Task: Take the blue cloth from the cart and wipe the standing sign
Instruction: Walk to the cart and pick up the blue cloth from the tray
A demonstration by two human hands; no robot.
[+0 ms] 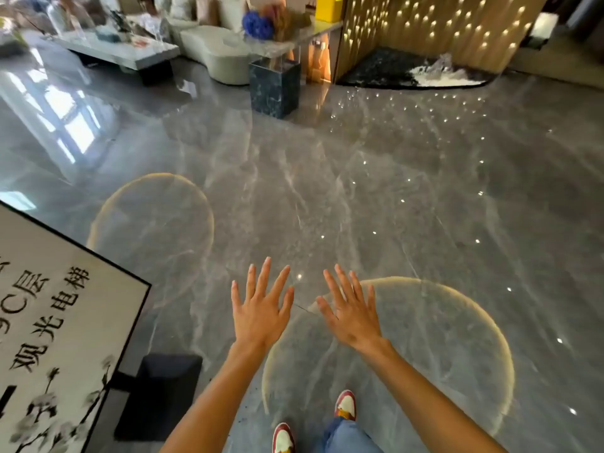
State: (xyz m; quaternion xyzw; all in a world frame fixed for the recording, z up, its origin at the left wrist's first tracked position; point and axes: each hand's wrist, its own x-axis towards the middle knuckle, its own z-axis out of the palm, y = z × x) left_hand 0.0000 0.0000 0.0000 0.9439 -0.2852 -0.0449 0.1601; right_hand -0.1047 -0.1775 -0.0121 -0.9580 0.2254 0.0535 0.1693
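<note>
- The standing sign (pixel 62 325) is cut off by the left and bottom edges; only part of its white face, black frame, dark lettering and a flower drawing shows.
- Its dark base (pixel 160 395) sits on the floor just right of the frame, near the left forearm.
- No blue cloth or cart can be made out anywhere in view.
- The left hand (pixel 260 310) is held out flat, back up, fingers spread wide, with nothing in it.
- The right hand (pixel 351 313) is just beside it, apart from it, likewise flat and spread, with nothing in it.
- Two red-and-white shoes (pixel 345 405) and a bit of blue trouser leg show at the bottom edge.
- A wide stretch of bare floor (pixel 359 178) lies ahead of the hands, glossy grey marble with pale veins, two faint light rings and reflected light dots.
- Far back stand a low table (pixel 124 53), a pale sofa (pixel 215 57), a dark stone block (pixel 274 86) and a gold wall with small lights (pixel 434 31); things on the table are blurred.
</note>
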